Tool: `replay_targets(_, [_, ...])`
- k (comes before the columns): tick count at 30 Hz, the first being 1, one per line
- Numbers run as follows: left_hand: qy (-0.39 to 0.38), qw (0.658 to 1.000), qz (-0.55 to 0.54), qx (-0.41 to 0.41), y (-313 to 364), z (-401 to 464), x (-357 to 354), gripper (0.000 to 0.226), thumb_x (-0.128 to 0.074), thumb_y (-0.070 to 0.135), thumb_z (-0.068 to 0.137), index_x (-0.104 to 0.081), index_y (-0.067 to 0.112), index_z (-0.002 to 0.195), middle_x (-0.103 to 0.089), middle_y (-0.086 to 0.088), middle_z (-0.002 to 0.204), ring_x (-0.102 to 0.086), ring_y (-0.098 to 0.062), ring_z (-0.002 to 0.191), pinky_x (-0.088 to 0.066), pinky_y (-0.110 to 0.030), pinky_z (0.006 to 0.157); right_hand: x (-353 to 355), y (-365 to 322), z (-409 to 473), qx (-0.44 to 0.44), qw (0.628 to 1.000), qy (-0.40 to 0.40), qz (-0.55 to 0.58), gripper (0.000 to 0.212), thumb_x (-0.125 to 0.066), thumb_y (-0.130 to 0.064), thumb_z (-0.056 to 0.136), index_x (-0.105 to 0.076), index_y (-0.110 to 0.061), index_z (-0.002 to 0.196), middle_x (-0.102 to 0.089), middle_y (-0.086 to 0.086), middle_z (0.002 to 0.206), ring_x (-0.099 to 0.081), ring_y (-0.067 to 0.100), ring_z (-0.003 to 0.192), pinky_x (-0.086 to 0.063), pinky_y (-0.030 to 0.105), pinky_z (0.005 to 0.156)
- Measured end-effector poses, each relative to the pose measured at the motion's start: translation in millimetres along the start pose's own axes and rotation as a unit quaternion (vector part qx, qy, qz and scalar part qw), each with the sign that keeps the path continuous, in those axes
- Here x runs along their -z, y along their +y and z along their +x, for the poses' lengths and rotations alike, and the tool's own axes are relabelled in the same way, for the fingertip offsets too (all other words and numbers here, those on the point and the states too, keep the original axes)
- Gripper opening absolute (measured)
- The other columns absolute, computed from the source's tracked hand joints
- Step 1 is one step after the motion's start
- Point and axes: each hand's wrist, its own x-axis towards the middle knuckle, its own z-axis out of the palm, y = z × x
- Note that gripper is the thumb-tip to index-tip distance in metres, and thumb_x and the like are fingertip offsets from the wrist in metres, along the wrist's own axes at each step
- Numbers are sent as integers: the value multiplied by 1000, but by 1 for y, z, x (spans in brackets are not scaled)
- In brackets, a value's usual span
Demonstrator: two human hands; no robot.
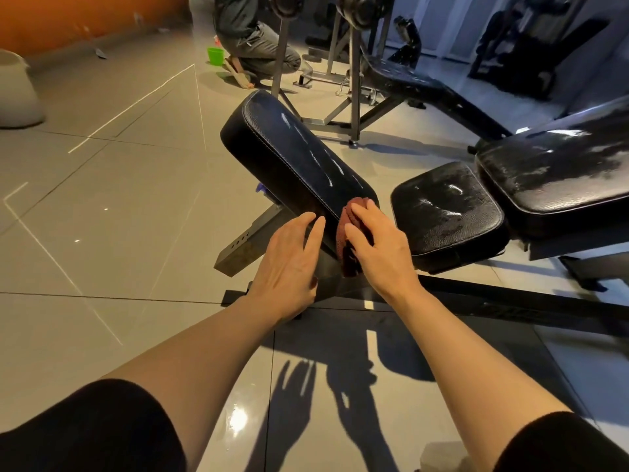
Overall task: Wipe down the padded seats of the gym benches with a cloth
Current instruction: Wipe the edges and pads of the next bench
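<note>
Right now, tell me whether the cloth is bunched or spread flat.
Bunched. The cloth sits crumpled under the right hand against the raised pad.

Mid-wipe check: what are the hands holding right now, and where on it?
The right hand presses a bunched dark red cloth against the lower end of the tilted pad, fingers over its top. The left hand holds nothing.
</note>
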Motion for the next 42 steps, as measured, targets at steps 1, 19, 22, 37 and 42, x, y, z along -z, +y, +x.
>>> replay_targets(1, [0, 1000, 2, -1, 0, 0, -1, 99, -73, 22, 80, -7, 10, 153, -10, -13, 156, -15, -27, 143, -21, -32, 115, 2, 6, -1, -5, 1000, -14, -13, 48, -53, -23, 99, -41, -22, 146, -35, 2, 154, -33, 16, 140, -32, 37, 115])
replay_targets(19, [-22, 1000, 9, 13, -11, -4, -6, 97, -70, 25, 83, -3, 15, 153, -6, -12, 157, -9, -28, 145, -18, -34, 116, -17, 29, -10, 92, 968, 60, -228, 70, -82, -7, 71, -47, -15, 130, -50, 16, 120, -52, 31, 108, -58, 39, 73])
replay_targets(22, [-11, 1000, 6, 16, -14, -5, -5, 92, -68, 23, 84, -7, 13, 153, -8, -13, 156, -11, -28, 143, -19, -34, 116, -18, 37, -19, 95, 963, 74, -240, 69, -82, -1, 65, -50, -10, 125, -50, 18, 116, -52, 34, 105, -58, 40, 69])
replay_targets(37, [135, 967, -140, 162, -35, 9, 45, 86, -68, 14, 83, -15, 20, 151, -6, 0, 154, -12, -18, 142, -35, -33, 112, -44, -47, 36, 257, 929, 85, -252, 71, -80, -9, 68, -48, -9, 132, -54, 22, 120, -54, 33, 94, -53, 34, 63])
replay_targets(42, [146, 964, -151, 166, -43, 25, 86, 80, -68, 15, 84, -21, 24, 148, -7, 12, 148, -15, -12, 139, -28, -21, 108, -13, -38, 20, 171, 956, 61, -231, 88, -91, -5, 51, -47, -15, 127, -58, 15, 114, -58, 31, 93, -56, 33, 62])
